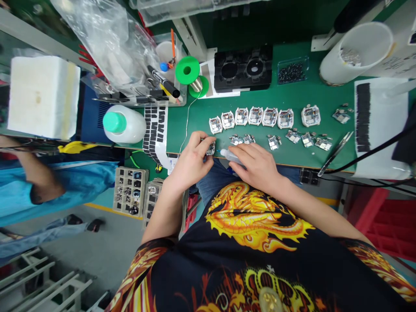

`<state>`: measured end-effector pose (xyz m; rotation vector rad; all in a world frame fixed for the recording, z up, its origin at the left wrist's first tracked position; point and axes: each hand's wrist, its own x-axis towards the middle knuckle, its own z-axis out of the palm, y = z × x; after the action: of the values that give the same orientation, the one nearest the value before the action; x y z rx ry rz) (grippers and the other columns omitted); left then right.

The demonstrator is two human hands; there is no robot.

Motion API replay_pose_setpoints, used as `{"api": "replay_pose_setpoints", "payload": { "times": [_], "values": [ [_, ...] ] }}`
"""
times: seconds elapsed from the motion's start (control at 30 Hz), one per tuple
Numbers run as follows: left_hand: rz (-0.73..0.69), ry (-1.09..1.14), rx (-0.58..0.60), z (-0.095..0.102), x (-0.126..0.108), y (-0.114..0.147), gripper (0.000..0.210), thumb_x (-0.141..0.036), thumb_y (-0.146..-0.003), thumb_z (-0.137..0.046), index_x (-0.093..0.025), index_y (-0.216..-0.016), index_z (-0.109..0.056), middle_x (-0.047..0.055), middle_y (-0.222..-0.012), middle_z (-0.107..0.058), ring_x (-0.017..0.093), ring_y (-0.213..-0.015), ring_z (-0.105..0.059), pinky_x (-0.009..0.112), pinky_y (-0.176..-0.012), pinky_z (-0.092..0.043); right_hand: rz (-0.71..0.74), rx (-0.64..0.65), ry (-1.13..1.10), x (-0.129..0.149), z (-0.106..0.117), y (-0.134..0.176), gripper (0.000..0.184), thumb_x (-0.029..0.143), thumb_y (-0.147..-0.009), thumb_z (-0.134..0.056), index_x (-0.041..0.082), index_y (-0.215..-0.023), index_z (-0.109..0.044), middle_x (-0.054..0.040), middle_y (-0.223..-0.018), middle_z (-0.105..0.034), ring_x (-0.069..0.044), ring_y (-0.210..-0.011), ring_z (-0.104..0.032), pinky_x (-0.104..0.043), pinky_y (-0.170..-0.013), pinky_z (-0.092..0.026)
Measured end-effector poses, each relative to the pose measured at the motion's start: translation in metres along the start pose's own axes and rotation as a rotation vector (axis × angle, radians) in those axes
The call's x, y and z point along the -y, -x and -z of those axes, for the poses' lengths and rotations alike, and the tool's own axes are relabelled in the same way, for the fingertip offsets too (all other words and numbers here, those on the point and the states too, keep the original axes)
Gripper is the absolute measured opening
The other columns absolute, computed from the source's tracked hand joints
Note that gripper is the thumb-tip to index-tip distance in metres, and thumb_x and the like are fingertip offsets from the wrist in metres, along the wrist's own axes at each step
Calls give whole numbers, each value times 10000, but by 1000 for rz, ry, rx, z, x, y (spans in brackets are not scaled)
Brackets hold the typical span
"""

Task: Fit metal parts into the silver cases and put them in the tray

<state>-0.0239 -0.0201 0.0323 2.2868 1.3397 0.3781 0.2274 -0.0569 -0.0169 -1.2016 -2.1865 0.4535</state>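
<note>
Green bench [292, 95] holds 7 white housings [255, 116]; grey floor [107, 247] below.

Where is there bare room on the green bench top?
Between the black-strip sheet and solder wire; also between the parts tray and white cases. Crowded toward the near edge: circuit boards, left hand, right hand.

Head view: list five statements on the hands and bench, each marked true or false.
1. The left hand holds a small electronic assembly. True.
2. The right hand holds the tweezers. False: it holds a translucent bottle; the tweezers lie at the edge of the bench.
3. Six white watch-shaped cases sit close together, with a seventh apart. True.
4. The green-capped bottle is right of these cases. False: it is left of them.
5. The wire spool has green flanges. True.
</note>
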Motion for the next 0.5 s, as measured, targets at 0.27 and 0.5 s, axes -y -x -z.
{"api": "replay_pose_setpoints", "payload": {
  "times": [0.27,0.5],
  "values": [
    [2,-10,6,2,-2,-1,552,-25,-915,-599,-211,-1434,-614,130,-1371,-559,272,-1270,-656,442,-1037,-649,21,-18,10,-2,-2,0,365,342,-1091,-639,191,-1421,-675,-120,-1283,-798,-291,-1070,-735,-470,-938,-622],
    [0,-18,17,3,-2,-1,544,-26,-923,-595,-203,-1437,-608,137,-1377,-558,280,-1301,-640,444,-1042,-645,23,-27,4,-2,-2,0,361,352,-1093,-636,198,-1416,-678,-118,-1282,-800,-291,-1064,-737,-469,-938,-619]
  ]
}}
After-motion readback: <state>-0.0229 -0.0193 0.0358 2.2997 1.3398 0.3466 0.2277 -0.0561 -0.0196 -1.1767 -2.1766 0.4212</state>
